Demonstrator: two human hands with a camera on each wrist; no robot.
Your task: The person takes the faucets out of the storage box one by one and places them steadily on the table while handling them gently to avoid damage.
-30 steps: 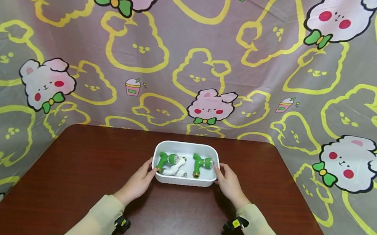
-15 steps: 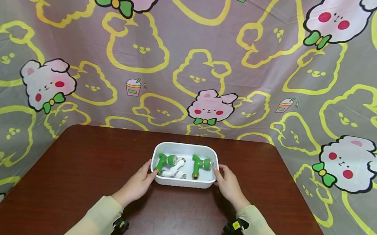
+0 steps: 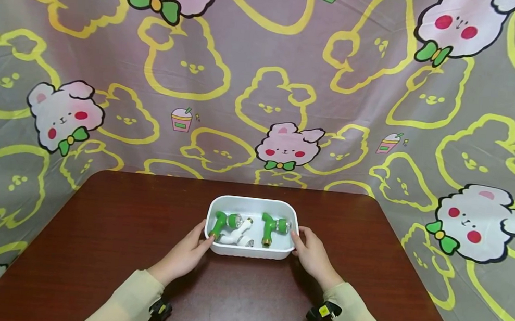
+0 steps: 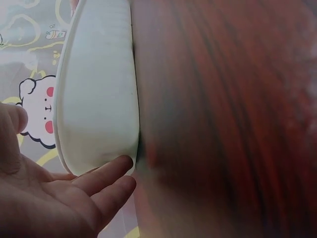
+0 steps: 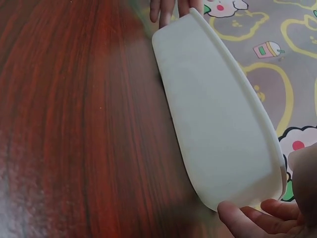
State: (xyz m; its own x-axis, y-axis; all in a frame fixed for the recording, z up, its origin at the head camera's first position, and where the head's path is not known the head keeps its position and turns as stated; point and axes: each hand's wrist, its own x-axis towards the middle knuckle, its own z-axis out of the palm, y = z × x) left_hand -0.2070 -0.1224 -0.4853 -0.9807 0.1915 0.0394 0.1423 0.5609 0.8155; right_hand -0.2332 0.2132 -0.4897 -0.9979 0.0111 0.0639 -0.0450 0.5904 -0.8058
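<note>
A white rectangular plastic basin (image 3: pixel 250 253) stands on the table between the two hands. Two green taps (image 3: pixel 269 226) (image 3: pixel 221 223) with brass-coloured ends lie inside it, one on each side. Beside the left one is a white tap (image 3: pixel 237 235). My left hand (image 3: pixel 184 254) grips the basin's left end, thumb at the rim and fingers on the outer wall; in the left wrist view its fingertips (image 4: pixel 124 162) touch that wall. At the opposite end my right hand (image 3: pixel 315 255) grips likewise, its fingers (image 5: pixel 237 218) against the outside in the right wrist view.
The dark brown wooden table (image 3: pixel 243 300) reaches back to a patterned cloth (image 3: pixel 229 74), which hangs behind it and along both sides. Black wrist devices (image 3: pixel 323 312) are strapped on both sleeves.
The basin with the taps has slid slightly toward me and a little to the left. Both hands have kept their grip and moved with it.
</note>
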